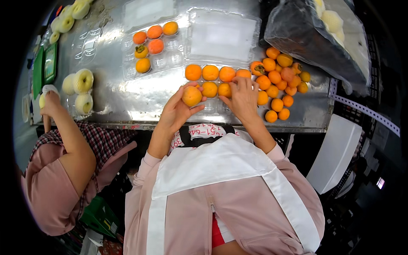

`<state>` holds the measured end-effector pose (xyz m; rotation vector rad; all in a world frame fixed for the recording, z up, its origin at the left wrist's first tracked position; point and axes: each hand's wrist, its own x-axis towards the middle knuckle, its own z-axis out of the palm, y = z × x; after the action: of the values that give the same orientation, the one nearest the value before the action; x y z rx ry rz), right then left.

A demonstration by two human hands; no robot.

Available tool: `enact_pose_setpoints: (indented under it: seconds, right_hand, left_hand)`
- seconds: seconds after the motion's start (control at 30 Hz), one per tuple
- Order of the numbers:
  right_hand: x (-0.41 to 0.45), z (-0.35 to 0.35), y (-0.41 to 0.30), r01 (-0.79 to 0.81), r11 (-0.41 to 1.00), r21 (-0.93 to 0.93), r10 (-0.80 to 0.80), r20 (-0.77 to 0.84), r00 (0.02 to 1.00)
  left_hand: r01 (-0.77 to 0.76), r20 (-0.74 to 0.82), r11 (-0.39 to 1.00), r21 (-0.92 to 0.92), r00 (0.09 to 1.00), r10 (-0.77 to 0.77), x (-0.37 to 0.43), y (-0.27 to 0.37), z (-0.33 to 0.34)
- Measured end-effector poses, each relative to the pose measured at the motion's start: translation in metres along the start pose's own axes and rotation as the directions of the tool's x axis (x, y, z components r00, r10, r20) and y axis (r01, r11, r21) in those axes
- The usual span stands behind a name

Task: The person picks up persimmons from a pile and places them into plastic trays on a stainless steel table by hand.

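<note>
A persimmon (192, 96) rests in my left hand (179, 106), in front of the left end of a clear plastic tray (208, 106). Two rows of persimmons sit in that tray, with bare hollows along the near side. My right hand (244, 100) is over the right end of the tray, its fingers bent around the end of the second row; what lies under them is hidden. Right of it, a loose pile of persimmons (274, 77) lies on the metal table. The tray's clear lid (223, 36) lies open behind it.
Another clear tray (162, 65) with several persimmons lies at the back left. Foam-netted pears or apples (83, 81) stand further left, near a co-worker's hand (51, 102). A dark plastic-lined container (296, 38) leans in at the back right. The table's front edge (143, 127) runs before me.
</note>
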<state>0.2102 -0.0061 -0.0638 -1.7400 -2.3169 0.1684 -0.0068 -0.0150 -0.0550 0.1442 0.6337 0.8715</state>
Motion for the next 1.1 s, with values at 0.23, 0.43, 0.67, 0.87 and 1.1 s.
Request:
enact_pose_setpoints:
  seconds: [0.23, 0.43, 0.67, 0.87, 1.1]
  right_hand:
    - [-0.006, 0.0, 0.019, 0.085, 0.983, 0.165, -0.064, -0.126, 0.99]
    - [-0.014, 0.011, 0.02, 0.09, 0.984, 0.152, -0.076, -0.095, 0.993]
    - [-0.031, -0.016, 0.037, -0.171, 0.714, 0.679, 0.326, -0.107, 0.939]
    - [-0.081, -0.018, 0.134, -0.385, 0.708, 0.592, 0.622, -0.264, 0.737]
    - [-0.095, -0.02, 0.151, -0.397, 0.914, 0.081, 0.398, -0.351, 0.847]
  left_hand:
    - [-0.021, -0.015, 0.994, 0.109, 1.0, 0.022, -0.004, -0.009, 0.003]
    - [-0.008, -0.034, 0.99, 0.14, 0.999, 0.013, -0.007, -0.011, 0.002]
    - [0.013, -0.056, 0.982, 0.188, 0.998, -0.002, -0.007, -0.012, 0.016]
    - [0.016, -0.021, 0.956, 0.294, 1.0, -0.011, -0.007, -0.016, 0.016]
    - [0.076, -0.011, 0.938, 0.339, 0.997, -0.077, -0.004, -0.018, 0.029]
